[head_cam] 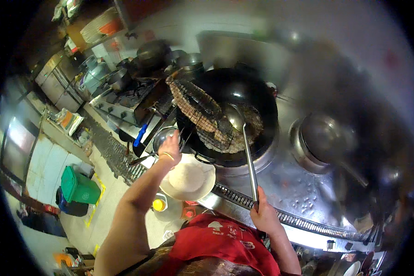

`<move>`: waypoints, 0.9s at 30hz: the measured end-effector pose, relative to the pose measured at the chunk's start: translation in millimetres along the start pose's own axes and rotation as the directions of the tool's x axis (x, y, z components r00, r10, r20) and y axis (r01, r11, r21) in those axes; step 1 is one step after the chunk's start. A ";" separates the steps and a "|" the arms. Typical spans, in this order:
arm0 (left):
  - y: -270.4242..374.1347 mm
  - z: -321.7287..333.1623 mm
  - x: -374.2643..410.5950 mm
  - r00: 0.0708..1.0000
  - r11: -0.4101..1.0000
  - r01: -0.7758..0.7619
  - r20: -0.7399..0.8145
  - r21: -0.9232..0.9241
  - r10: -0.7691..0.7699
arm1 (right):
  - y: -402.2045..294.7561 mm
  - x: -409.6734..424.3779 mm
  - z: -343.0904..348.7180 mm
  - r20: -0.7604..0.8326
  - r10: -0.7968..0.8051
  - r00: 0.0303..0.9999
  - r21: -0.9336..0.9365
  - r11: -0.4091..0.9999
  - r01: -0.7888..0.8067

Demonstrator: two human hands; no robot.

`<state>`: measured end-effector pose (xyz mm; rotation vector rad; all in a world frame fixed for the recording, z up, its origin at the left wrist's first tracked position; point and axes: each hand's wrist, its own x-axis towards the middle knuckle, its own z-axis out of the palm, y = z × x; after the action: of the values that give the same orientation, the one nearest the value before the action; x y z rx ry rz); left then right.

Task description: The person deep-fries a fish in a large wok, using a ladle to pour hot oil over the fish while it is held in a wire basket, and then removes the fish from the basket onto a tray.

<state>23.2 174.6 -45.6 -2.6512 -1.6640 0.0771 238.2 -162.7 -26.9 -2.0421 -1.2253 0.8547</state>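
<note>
My right hand (266,212) grips the handle of a metal ladle (249,155). The ladle's bowl rests inside a large black wok (262,82), over dark bubbling liquid. A browned whole fish (200,114), crossed by a grid that looks like a wire grill basket, slants out of the wok past its left rim. My left hand (170,148) is at the wok's left, above a metal bowl (158,140) and close to thin metal rods. Whether the fingers hold these rods is not clear. Below that wrist sits a wide pale basin (188,177) with light contents.
A steel pot (314,143) stands right of the wok on the metal counter (289,193). Left are a gas stove (124,107), a blue-handled tool (140,135) and a gas cylinder (94,74). A drain grate runs along the counter's front. A green bin (81,186) stands on the floor.
</note>
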 end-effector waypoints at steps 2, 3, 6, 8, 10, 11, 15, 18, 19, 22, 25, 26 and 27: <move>20.5 -1.2 -2.8 0.995 0.975 -0.028 -0.090 0.218 0.049 | -3.0 1.3 -2.6 0.053 0.059 0.997 -0.002 0.998 -0.058; 27.4 4.5 -2.2 0.997 0.959 -0.040 -0.049 0.279 0.056 | -2.4 2.0 -2.5 0.043 0.043 0.998 0.008 0.999 -0.044; 30.1 16.5 -0.6 0.997 0.980 0.037 -0.073 0.196 -0.023 | 3.4 -1.1 -2.0 0.034 0.021 0.999 0.031 0.999 -0.022; 26.1 22.0 -0.2 0.992 0.988 0.104 -0.077 0.117 -0.096 | 2.5 -3.4 -2.5 0.053 0.018 0.998 0.048 0.999 -0.021; 26.0 21.7 -2.9 0.989 0.986 0.150 -0.004 0.073 -0.150 | 8.2 -3.3 0.0 0.025 -0.013 1.000 0.036 0.999 0.012; 25.0 23.2 -0.8 0.984 0.984 0.176 -0.006 0.031 -0.176 | 11.2 -2.3 1.9 0.010 -0.028 1.000 0.031 0.999 0.027; 21.1 23.3 5.4 0.970 0.963 0.241 -0.016 -0.122 -0.244 | 32.9 2.9 21.0 -0.087 -0.010 0.996 0.169 0.985 0.024; 16.1 32.1 10.4 0.960 0.943 0.262 -0.046 -0.204 -0.276 | 61.6 8.0 38.6 -0.114 0.061 0.992 0.341 0.940 -0.019; 13.7 34.0 9.4 0.957 0.935 0.271 -0.041 -0.228 -0.288 | 56.9 4.2 37.5 -0.088 0.113 0.990 0.420 0.905 -0.066; 13.5 22.3 1.5 0.951 0.914 0.298 -0.002 -0.275 -0.311 | 52.9 -6.8 32.3 -0.081 0.183 0.980 0.524 0.844 -0.115; 3.4 16.6 1.5 0.949 0.900 0.290 -0.025 -0.325 -0.314 | 50.1 -20.9 26.7 -0.129 0.209 0.969 0.566 0.818 -0.101; 1.8 12.5 3.2 0.953 0.902 0.262 -0.053 -0.344 -0.297 | 47.5 -23.8 22.0 -0.148 0.216 0.965 0.558 0.824 -0.099; 4.2 2.3 0.9 0.955 0.899 0.235 -0.083 -0.369 -0.284 | 47.4 -26.3 19.1 -0.167 0.220 0.961 0.552 0.829 -0.094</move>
<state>27.3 173.6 -48.0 -2.5505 -2.1418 -0.4376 238.3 -201.9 -69.0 -1.7229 -0.5993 0.8941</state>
